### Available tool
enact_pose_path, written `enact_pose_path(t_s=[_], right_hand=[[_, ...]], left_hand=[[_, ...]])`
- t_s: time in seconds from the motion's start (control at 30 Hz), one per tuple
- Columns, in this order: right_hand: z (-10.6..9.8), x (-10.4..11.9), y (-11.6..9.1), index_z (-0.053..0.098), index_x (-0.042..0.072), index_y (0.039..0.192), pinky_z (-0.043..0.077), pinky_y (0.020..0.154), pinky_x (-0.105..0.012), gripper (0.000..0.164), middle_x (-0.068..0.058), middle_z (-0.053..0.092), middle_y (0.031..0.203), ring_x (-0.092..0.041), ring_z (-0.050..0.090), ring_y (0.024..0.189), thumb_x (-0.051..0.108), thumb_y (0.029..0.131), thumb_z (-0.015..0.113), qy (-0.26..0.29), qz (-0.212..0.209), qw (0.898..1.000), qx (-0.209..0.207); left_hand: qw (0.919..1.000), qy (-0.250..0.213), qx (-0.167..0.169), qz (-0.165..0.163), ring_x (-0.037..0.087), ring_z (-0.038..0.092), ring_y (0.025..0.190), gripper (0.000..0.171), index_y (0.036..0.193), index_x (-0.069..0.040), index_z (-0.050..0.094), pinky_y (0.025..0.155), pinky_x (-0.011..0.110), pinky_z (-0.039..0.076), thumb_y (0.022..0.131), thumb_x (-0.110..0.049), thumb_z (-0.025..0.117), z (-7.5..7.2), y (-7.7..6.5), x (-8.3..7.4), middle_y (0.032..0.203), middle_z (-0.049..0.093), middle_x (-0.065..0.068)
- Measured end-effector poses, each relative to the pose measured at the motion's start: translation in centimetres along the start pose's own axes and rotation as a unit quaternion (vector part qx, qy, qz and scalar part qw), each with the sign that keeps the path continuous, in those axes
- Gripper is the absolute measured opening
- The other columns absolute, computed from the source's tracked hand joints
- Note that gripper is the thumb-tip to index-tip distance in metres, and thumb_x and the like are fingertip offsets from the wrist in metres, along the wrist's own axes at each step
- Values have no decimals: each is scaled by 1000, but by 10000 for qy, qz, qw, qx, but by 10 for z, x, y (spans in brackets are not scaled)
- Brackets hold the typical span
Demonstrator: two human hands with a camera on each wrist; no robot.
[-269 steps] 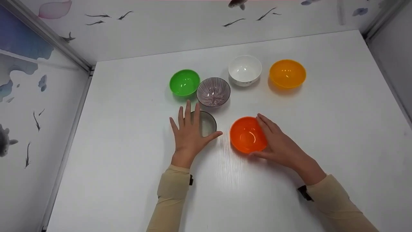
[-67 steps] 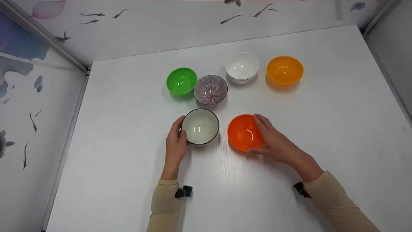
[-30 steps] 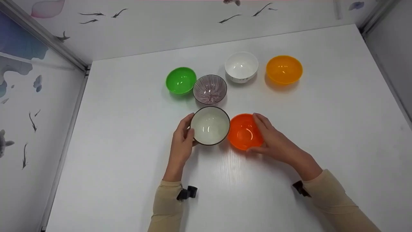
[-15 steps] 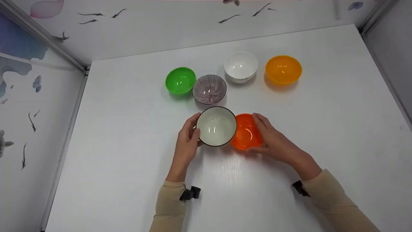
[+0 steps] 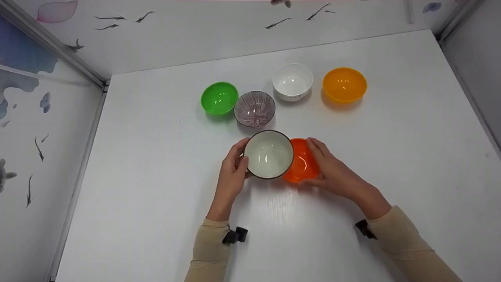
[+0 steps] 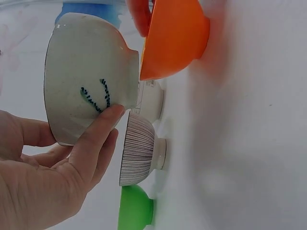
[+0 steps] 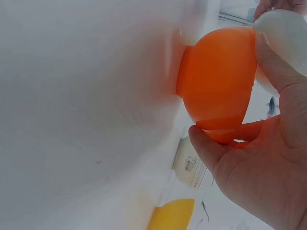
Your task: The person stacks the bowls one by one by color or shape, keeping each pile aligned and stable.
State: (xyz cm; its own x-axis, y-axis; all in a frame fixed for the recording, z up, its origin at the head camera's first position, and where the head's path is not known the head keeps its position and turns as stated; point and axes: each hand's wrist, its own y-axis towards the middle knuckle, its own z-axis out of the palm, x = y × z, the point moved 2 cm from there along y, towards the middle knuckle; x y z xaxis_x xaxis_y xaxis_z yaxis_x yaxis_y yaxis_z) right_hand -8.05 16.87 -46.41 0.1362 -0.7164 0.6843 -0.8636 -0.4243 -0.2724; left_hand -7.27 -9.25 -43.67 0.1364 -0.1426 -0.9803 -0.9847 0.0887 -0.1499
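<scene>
My left hand [image 5: 231, 178] holds a pale grey-green bowl [image 5: 269, 154] with a dark rim by its left side, thumb near the rim. In the left wrist view this bowl [image 6: 88, 72] is lifted off the table, its foot level with the orange bowl's rim. From above it covers the left part of the orange bowl [image 5: 303, 162], which stands on the table. My right hand [image 5: 338, 174] grips that orange bowl from the right, thumb and fingers spread along its side. In the right wrist view the orange bowl [image 7: 218, 76] shows its outer wall between thumb and fingers.
Behind the hands stand a green bowl [image 5: 220, 98], a purple striped bowl [image 5: 255, 109], a white bowl [image 5: 292, 81] and a yellow-orange bowl [image 5: 344, 85]. All rest on the white table [image 5: 148, 164]. A patterned wall panel [image 5: 219, 31] borders its back edge.
Earlier my left hand was spread over the pale bowl; it then took hold of its side, lifted it and carried it right, over the orange bowl's edge. The right hand stays on the orange bowl.
</scene>
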Motion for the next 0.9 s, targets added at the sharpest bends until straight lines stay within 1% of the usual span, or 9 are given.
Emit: enact_pose_path(t_s=[0.2, 0.4, 0.6, 0.73, 0.9], right_hand=[[-1, 2, -1, 6, 7, 161, 38, 115, -57, 112, -14, 8, 167, -40, 25, 150, 37, 83, 81, -20, -25, 10000, -15], [-2, 2, -1, 6, 9, 161, 38, 115, -56, 113, -14, 9, 168, -39, 24, 151, 40, 82, 81, -9, 51, 10000, 16], [-4, 0, -1, 7, 13, 161, 36, 116, -57, 116, -12, 9, 168, -37, 19, 153, 46, 80, 81, 0, 98, 10000, 7], [-5, 0, -3, 8, 14, 161, 37, 115, -58, 118, -10, 8, 168, -36, 17, 153, 48, 77, 83, 76, 28, 9999, -104], [-8, 4, -5, 12, 13, 161, 37, 115, -60, 116, -9, 10, 168, -36, 18, 153, 49, 76, 83, 51, -275, 9989, -384]], left_hand=[[10000, -69, 53, -41, 24, 64, 105, 46, 149, -8, 42, 70, 29, 60, 104, -1, 41, 4, 0, 0, 151, 49, 13], [9999, -112, 81, -15, 23, 64, 106, 46, 150, -7, 41, 70, 27, 59, 104, -1, 41, 7, 0, -1, 151, 49, 14], [10000, -65, 65, -27, 25, 64, 107, 46, 150, -7, 41, 72, 29, 60, 104, -1, 42, 9, 1, 0, 152, 48, 14], [9999, -90, 70, -44, 25, 65, 107, 46, 150, -7, 42, 73, 30, 61, 104, -1, 42, 10, 1, 0, 151, 48, 14], [9998, -144, 101, -23, 25, 64, 108, 46, 150, -6, 41, 73, 30, 61, 104, -1, 42, 12, 1, -2, 151, 49, 14]])
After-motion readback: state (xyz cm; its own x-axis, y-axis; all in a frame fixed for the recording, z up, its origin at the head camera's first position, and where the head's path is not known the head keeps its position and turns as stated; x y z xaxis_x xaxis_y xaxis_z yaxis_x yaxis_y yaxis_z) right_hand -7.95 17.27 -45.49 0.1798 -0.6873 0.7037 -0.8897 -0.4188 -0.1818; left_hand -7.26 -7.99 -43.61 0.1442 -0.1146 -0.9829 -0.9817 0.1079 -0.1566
